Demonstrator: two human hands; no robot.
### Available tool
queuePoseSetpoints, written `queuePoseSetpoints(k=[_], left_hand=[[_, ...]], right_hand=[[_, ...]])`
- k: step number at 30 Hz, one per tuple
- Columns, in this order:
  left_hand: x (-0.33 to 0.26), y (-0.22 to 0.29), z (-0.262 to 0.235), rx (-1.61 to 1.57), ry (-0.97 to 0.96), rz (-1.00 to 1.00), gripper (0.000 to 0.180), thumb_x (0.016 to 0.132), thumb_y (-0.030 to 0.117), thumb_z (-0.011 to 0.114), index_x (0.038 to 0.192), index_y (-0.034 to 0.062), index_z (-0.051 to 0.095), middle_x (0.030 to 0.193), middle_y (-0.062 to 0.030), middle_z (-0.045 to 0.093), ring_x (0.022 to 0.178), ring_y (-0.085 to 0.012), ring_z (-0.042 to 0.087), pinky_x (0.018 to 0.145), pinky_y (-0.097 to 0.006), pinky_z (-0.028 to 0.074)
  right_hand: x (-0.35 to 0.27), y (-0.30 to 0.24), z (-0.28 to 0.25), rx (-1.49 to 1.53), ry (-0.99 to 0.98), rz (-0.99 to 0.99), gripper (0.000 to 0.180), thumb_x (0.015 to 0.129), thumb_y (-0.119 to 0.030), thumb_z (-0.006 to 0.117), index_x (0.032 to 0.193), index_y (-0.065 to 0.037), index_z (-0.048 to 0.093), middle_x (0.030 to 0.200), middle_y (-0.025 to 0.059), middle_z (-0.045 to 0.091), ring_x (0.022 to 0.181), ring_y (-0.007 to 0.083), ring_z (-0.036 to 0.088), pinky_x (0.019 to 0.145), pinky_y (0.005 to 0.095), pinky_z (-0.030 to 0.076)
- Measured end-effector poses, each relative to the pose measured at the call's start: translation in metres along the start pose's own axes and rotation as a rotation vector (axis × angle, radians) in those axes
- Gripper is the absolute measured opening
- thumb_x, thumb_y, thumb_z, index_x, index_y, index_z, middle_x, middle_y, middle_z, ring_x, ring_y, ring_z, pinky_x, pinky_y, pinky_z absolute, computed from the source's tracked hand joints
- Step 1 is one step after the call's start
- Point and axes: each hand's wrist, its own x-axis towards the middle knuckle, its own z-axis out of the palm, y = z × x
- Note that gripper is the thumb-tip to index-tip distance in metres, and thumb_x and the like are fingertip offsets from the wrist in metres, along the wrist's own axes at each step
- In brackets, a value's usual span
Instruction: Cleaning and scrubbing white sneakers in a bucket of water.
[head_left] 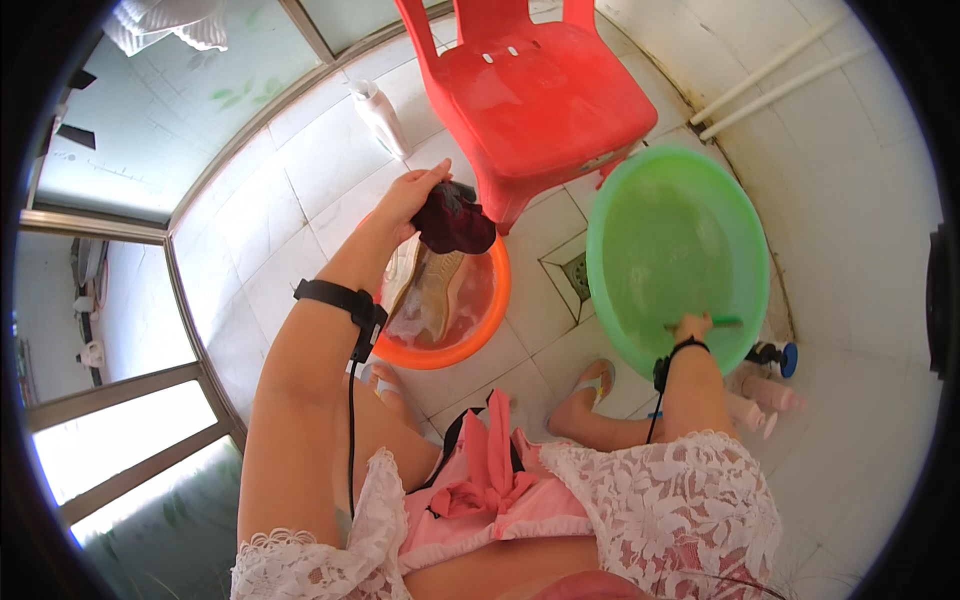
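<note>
Head view shows the left grip [408,200] closed on one edge of a dark red item [455,220], perhaps a shoe, held over an orange basin [430,358] containing pale shoes [440,285]. Fingers curled, the right grip [692,328] holds a green stick [724,323] over the green basin's [603,240] near end.

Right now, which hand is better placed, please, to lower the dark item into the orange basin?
Probably the left hand: it holds the dark item by the orange basin; the right hand is at the green basin.
</note>
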Motion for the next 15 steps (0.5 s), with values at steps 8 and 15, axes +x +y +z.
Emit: queuePoseSetpoints(k=[8,15], left_hand=[[0.016,-0.006,0.023,0.019,-0.092,0.019,0.043,0.075,0.028,0.07,0.101,-0.0022,0.053,0.091,-0.0106,0.059,0.079,-0.0183,0.06,0.069,-0.03,0.051],[0.014,-0.006,0.011,0.073,-0.061,0.009,0.036,0.079,0.027,0.066,0.099,-0.0008,0.055,0.083,-0.0092,0.06,0.071,-0.0165,0.06,0.06,-0.031,0.052]], right_hand=[[0.016,-0.025,0.052,-0.573,-0.868,-0.198,0.035,0.081,-0.009,0.052,0.115,-0.009,0.044,0.119,0.0118,0.047,0.106,0.0341,0.048,0.082,0.0511,0.046],[-0.272,-0.138,0.159,-0.493,-1.629,-0.512,0.045,0.081,0.003,0.049,0.122,-0.013,0.039,0.12,0.0051,0.046,0.092,0.0224,0.056,0.082,0.0386,0.046]])
